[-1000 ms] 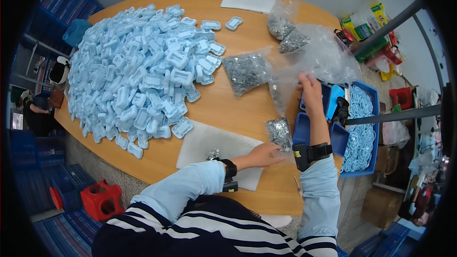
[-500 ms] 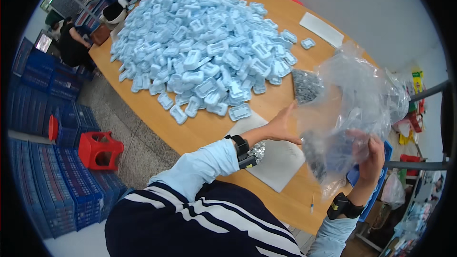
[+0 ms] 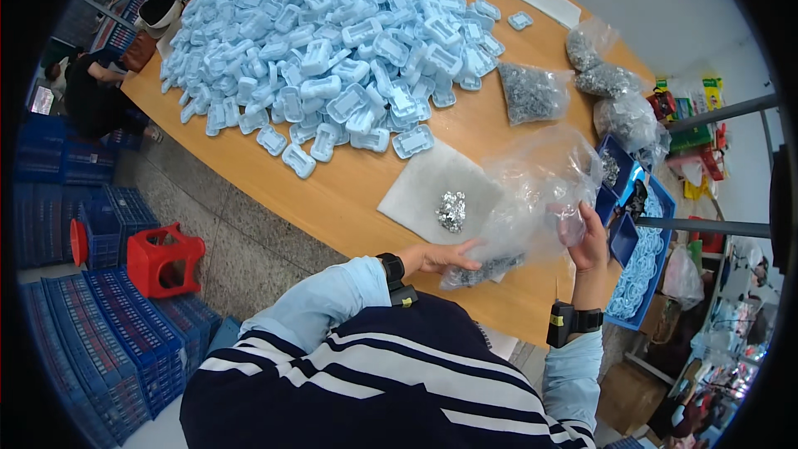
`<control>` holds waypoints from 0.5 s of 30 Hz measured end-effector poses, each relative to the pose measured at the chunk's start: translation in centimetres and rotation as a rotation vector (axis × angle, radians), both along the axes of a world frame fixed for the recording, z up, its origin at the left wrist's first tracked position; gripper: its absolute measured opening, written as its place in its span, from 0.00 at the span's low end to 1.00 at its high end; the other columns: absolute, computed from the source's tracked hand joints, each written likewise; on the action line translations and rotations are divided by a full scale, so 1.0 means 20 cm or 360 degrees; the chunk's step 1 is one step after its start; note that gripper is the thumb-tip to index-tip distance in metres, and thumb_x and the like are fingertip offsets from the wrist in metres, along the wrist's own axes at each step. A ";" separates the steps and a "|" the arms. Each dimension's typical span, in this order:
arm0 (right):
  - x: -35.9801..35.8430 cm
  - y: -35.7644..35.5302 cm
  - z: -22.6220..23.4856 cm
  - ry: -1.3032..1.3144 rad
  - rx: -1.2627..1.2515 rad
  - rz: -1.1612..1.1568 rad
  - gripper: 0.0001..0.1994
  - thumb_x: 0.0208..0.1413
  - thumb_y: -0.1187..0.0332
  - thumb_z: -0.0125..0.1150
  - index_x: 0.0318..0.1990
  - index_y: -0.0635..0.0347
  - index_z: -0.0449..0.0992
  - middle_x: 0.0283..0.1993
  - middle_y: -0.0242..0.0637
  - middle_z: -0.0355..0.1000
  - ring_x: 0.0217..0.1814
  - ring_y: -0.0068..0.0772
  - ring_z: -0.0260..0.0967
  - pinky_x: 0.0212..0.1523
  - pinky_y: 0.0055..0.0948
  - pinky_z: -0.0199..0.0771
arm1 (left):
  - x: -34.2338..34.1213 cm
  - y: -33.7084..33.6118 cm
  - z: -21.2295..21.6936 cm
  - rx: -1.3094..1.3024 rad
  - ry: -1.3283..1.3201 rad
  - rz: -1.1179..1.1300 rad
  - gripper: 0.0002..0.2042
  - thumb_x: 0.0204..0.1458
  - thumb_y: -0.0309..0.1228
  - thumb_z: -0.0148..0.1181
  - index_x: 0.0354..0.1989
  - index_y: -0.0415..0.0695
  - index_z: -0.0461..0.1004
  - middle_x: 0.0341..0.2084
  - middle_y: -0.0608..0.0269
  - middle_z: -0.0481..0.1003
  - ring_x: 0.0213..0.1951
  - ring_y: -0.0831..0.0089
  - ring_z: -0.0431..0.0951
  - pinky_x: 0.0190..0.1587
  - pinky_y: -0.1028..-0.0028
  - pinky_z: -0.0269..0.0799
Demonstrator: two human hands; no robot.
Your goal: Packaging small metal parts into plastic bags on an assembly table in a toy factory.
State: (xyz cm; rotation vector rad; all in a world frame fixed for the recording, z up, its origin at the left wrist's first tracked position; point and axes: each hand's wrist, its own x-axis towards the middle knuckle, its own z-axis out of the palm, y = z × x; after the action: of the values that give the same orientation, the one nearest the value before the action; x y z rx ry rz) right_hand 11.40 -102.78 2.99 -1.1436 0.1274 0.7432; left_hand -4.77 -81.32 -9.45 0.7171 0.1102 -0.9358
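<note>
My left hand [image 3: 439, 257] grips the lower end of a clear plastic bag [image 3: 532, 191], where small grey metal parts [image 3: 482, 271] have gathered. My right hand [image 3: 588, 241] holds the bag's other side, raised above the table edge. Just beyond the bag a small heap of metal parts [image 3: 451, 210] lies on a white sheet [image 3: 420, 187] on the wooden table [image 3: 349, 191]. Both wrists carry black bands.
A big pile of light blue plastic housings [image 3: 332, 41] covers the far table. Several bags of grey parts [image 3: 532, 93] lie to the right, next to a blue bin [image 3: 644, 262]. A red stool [image 3: 162, 258] and blue crates [image 3: 100, 349] stand on the floor. Another person [image 3: 91, 87] sits at the far left.
The bag has come down from in front of me toward the table edge, and a small heap of metal parts now lies on the white sheet. My view has swung.
</note>
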 end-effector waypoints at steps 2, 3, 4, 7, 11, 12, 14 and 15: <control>-0.04 -0.03 -0.03 0.0039 -0.0022 -0.0027 0.14 0.59 0.62 0.41 0.41 0.62 0.68 0.40 0.52 0.71 0.23 0.27 0.68 0.20 0.19 0.65 | -0.03 -0.04 0.00 -0.0113 0.0039 -0.0008 0.38 0.48 0.35 0.59 0.62 0.42 0.41 0.53 0.55 0.60 0.48 0.69 0.69 0.46 0.71 0.67; -0.02 -0.08 -0.09 0.0051 0.0131 0.0127 0.15 0.58 0.61 0.43 0.44 0.62 0.68 0.43 0.50 0.71 0.31 0.28 0.71 0.27 0.21 0.69 | -0.04 -0.06 -0.01 -0.0150 0.0020 0.0042 0.36 0.48 0.35 0.59 0.61 0.41 0.43 0.53 0.55 0.61 0.47 0.70 0.70 0.43 0.72 0.69; -0.02 -0.08 -0.11 0.0076 0.0109 0.0080 0.16 0.58 0.60 0.43 0.46 0.62 0.66 0.45 0.48 0.69 0.35 0.29 0.70 0.31 0.23 0.69 | -0.05 -0.07 -0.02 -0.0178 0.0000 0.0089 0.35 0.48 0.35 0.58 0.60 0.40 0.46 0.52 0.54 0.62 0.46 0.71 0.71 0.40 0.73 0.70; -0.04 -0.12 -0.17 0.0004 0.0003 0.0067 0.21 0.57 0.58 0.46 0.53 0.61 0.62 0.52 0.43 0.66 0.47 0.31 0.66 0.44 0.28 0.66 | -0.07 -0.11 -0.08 -0.0256 0.0070 0.0042 0.29 0.48 0.34 0.58 0.56 0.37 0.55 0.46 0.54 0.68 0.38 0.73 0.73 0.34 0.79 0.71; -0.17 -0.31 -0.41 -0.0152 -0.0339 0.0272 0.28 0.53 0.56 0.52 0.59 0.59 0.56 0.55 0.36 0.63 0.56 0.30 0.60 0.51 0.27 0.59 | -0.07 -0.10 -0.12 -0.0203 0.0130 0.0050 0.22 0.49 0.33 0.55 0.50 0.35 0.62 0.38 0.54 0.74 0.29 0.78 0.73 0.30 0.81 0.71; -0.22 -0.32 -0.47 -0.0109 -0.0438 0.0306 0.30 0.52 0.57 0.53 0.60 0.59 0.55 0.54 0.36 0.63 0.56 0.30 0.59 0.51 0.25 0.58 | -0.07 -0.09 -0.12 -0.0200 0.0146 0.0064 0.21 0.50 0.33 0.55 0.50 0.35 0.63 0.37 0.54 0.74 0.29 0.78 0.73 0.30 0.81 0.72; -0.34 -0.28 -0.53 -0.0043 -0.0557 0.0424 0.29 0.49 0.59 0.57 0.58 0.58 0.58 0.50 0.32 0.64 0.54 0.26 0.59 0.48 0.21 0.57 | -0.08 -0.09 -0.16 -0.0191 0.0182 0.0091 0.21 0.50 0.33 0.55 0.50 0.35 0.63 0.37 0.55 0.74 0.29 0.78 0.73 0.30 0.80 0.72; -0.39 -0.28 -0.59 -0.0024 -0.0661 0.0468 0.27 0.49 0.60 0.57 0.57 0.58 0.59 0.49 0.32 0.64 0.52 0.25 0.59 0.48 0.22 0.56 | -0.07 -0.08 -0.17 -0.0181 0.0172 0.0065 0.21 0.49 0.33 0.55 0.50 0.36 0.62 0.38 0.55 0.73 0.30 0.77 0.73 0.32 0.79 0.72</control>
State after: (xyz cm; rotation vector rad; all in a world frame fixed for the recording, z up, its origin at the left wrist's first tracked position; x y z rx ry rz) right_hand 3.53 -108.32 -8.83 -1.5850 0.1046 0.9976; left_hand -6.20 -82.94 -12.89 0.5573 0.1646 -0.9341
